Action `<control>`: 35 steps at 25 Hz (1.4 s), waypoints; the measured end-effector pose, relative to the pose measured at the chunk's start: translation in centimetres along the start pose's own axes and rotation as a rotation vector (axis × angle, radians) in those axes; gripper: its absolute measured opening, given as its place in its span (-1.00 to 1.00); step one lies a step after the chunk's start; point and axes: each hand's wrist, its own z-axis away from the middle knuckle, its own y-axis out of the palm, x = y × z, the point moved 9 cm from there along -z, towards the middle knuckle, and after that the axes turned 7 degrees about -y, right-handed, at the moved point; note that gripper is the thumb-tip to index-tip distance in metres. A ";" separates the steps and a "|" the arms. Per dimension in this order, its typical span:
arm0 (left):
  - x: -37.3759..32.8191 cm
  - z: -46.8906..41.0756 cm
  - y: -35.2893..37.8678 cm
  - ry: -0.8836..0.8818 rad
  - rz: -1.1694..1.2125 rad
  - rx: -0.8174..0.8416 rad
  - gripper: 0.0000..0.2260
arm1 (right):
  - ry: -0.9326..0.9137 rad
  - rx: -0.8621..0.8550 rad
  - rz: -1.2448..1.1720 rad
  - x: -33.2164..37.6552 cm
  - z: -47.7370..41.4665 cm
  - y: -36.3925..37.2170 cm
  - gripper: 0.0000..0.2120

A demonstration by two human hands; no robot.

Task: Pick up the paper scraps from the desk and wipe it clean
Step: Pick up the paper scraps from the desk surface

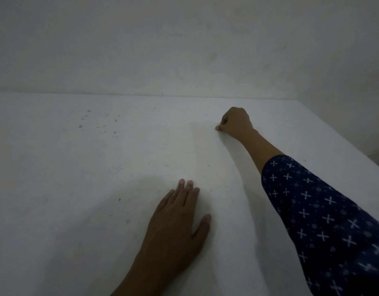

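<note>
- Right hand (235,122) is stretched far out across our smooth, matte white desk (77,167), fingers curled into a fist with the thumb tip down on the surface. Honestly, we can't tell if it's pinching anything. It's too dim and too small.

- Yeah, and our left hand (175,221) lies flat and relaxed nearer us, palm down, holding nothing. We don't spot any loose paper scraps on the top, so if there is one, it's hidden inside that fist.

- So we reckon we're at the tail end of picking up, or onto wiping. Those little dark specks (99,124) over on the far left look like the real job.

- Agreed. It's a hard, flat top, so the specks probably need a firm rub, not a pinch. We see no cloth though, so the next move calls for fetching one. Our dark blue sleeve with white crosses (323,210) looks soft and sits close to the surface, so we'd keep it from dragging.
</note>
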 end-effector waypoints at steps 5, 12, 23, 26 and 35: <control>0.1 0.1 -0.1 0.002 0.014 0.009 -0.31 | -0.157 -0.060 0.277 2.1 0.6 0.5 -0.86; 0.2 0.1 -0.1 0.000 0.043 0.016 -0.35 | -0.296 -0.004 0.450 3.2 1.1 2.5 -0.82; 0.4 0.1 0.3 0.009 -0.003 -0.019 -0.43 | 0.175 -0.001 -0.263 -1.9 1.6 0.9 -0.87; 0.1 0.1 0.0 0.027 0.038 -0.036 -0.38 | 0.438 -0.069 -0.600 -5.4 1.7 1.4 -0.86; 0.2 0.4 0.0 0.049 0.048 -0.117 -0.40 | 0.602 -0.275 -1.103 -6.8 5.2 0.4 -0.77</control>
